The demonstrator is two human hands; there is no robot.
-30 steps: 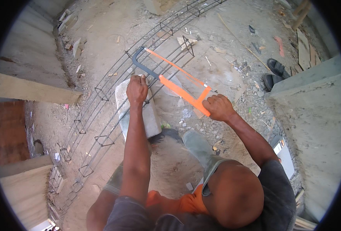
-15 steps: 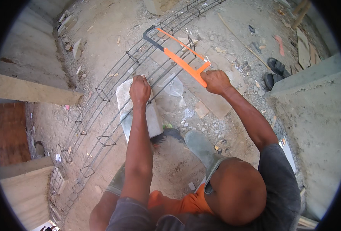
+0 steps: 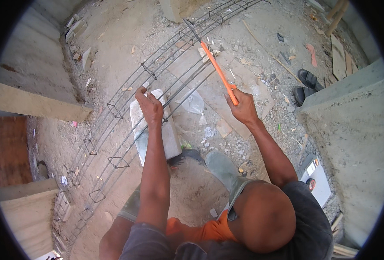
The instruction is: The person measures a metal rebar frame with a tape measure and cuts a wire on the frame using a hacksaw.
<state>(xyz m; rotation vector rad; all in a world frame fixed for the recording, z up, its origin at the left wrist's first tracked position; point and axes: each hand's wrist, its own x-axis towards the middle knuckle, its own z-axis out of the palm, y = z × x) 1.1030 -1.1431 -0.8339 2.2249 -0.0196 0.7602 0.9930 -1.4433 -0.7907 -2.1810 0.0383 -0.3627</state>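
Observation:
My right hand (image 3: 244, 107) is closed around the handle of an orange hacksaw (image 3: 218, 68) with a black front end. Seen nearly edge-on, the saw lies across the rebar cage (image 3: 115, 162) near the cut-off-looking bar ends; whether its blade touches steel I cannot tell. My left hand (image 3: 150, 107) is over the cage's bars, its fingers loosened and apart. Beneath that hand a pale, worn block (image 3: 171, 141) sits under the bars. The cage, long thin bars with square stirrups, runs from lower left to upper right.
My boot (image 3: 223, 167) stands right of the block. A clear plastic bag (image 3: 194, 103) and a flat board (image 3: 233, 115) lie beyond it. Black sandals (image 3: 309, 80) rest by a concrete wall (image 3: 352, 117) at right. A grey case-like object (image 3: 317, 180) is near my right elbow. Rubble litters the ground.
The hacksaw has turned from lying flat to nearly edge-on, and its front end has moved right. My left hand has loosened from a closed grip and shifted slightly left and down.

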